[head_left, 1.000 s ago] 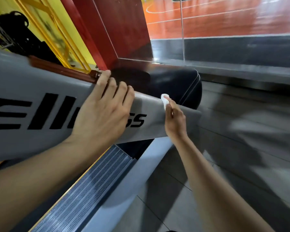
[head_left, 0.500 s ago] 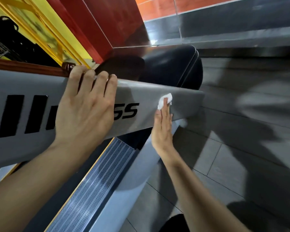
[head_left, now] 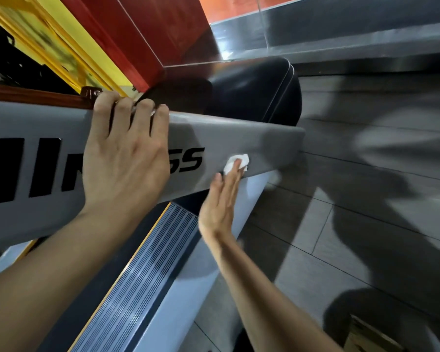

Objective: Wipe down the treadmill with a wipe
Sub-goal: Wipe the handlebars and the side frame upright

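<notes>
The treadmill's grey upright [head_left: 239, 138] with black lettering slants across the view, ending near its black motor cover [head_left: 252, 90]. My left hand [head_left: 125, 153] lies on the upright, its fingers hooked over the top edge. A small crumpled white wipe [head_left: 235, 162] sits on the upright's lower edge, right of the lettering. Straight fingers of my right hand [head_left: 221, 201] press it against the grey surface. Part of the wipe is hidden under my fingertips.
The ribbed side rail [head_left: 142, 283] with a yellow strip runs below the upright, beside the light grey frame [head_left: 188, 288]. Grey floor tiles [head_left: 341, 224] spread to the right. A red pillar [head_left: 150, 34] and a yellow frame [head_left: 69, 39] stand behind.
My right hand has slid the wipe from the upright's top edge down to its lower edge, and its fingers have straightened. My left hand keeps its hold on the top edge.
</notes>
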A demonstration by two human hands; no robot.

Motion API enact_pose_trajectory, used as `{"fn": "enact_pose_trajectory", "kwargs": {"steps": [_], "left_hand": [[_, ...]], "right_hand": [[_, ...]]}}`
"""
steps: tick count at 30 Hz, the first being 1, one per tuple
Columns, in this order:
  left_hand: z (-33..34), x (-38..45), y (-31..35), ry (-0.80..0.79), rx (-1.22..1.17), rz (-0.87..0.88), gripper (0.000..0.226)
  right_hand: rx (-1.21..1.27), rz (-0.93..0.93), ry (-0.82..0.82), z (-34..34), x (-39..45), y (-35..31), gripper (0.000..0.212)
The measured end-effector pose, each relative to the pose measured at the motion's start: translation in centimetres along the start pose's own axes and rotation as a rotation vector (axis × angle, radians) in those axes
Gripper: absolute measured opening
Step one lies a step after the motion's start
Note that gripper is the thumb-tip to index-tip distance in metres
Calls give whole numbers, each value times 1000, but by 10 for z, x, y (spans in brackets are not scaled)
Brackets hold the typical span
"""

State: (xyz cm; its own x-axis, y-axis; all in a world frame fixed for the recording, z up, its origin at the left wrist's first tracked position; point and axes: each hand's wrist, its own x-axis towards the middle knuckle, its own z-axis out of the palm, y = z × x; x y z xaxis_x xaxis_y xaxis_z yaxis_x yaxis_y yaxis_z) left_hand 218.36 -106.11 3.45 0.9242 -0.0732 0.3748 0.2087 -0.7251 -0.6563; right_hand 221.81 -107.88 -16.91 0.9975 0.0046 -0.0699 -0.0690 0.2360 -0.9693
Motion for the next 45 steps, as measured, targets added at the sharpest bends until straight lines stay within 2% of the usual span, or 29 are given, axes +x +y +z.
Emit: {"fn": "enact_pose_trajectory", "kwargs": {"steps": [1,3,6,7,8,10,11,12,14,17,20,22,24,28,31,34,36,41,45], "left_hand": [[0,0,0,-5,-10,-5,40],[-2,0,-1,-23,-20,-5,42],[-3,-1,-1,-18,-17,1,43],[-3,-1,-1,-15,-27,-1,42],[-2,0,0,-16,-41,-7,41],[0,2,0,-16,-67,-31,39],[0,4,1,-11,-76,-45,37],[1,5,2,-3,-80,-56,36],[2,8,5,14,-62,-68,35],[1,12,9,-15,-41,-56,39],[0,12,8,-19,-43,-80,37],[2,12,9,-14,-56,-99,35],[4,13,11,-9,-74,-131,32],[12,15,28,-33,-113,-140,33],[27,21,57,-59,-120,-81,43],[42,32,83,-106,-120,-33,47],[54,41,99,-131,-129,-13,49],[89,67,139,-175,-156,54,52],[109,79,160,-219,-201,82,51]], "right_hand": [[-5,-68,4,7,-14,-12,77],[-27,-322,-24,19,-56,-36,66],[-35,-479,-72,24,-73,-32,63],[-33,-463,-29,23,-59,-21,62],[-11,-366,11,19,-42,-11,65],[48,-56,34,8,-4,-12,75],[43,-8,30,6,11,-19,77],[7,-84,33,3,25,-30,73],[-68,-407,-3,2,51,-53,56],[-292,-717,-183,-3,87,-92,48],[-549,-847,-459,-22,109,-112,49],[-633,-774,-695,-40,125,-127,45],[-664,-672,-856,-56,139,-137,43],[-542,-589,-968,-73,146,-127,43],[-495,-519,-944,-91,169,-91,45],[-531,-439,-843,-121,201,-47,46],[-531,-456,-768,-131,217,-21,46],[-438,-500,-464,-124,238,39,44],[-361,-304,-280,-135,274,89,43]]}}
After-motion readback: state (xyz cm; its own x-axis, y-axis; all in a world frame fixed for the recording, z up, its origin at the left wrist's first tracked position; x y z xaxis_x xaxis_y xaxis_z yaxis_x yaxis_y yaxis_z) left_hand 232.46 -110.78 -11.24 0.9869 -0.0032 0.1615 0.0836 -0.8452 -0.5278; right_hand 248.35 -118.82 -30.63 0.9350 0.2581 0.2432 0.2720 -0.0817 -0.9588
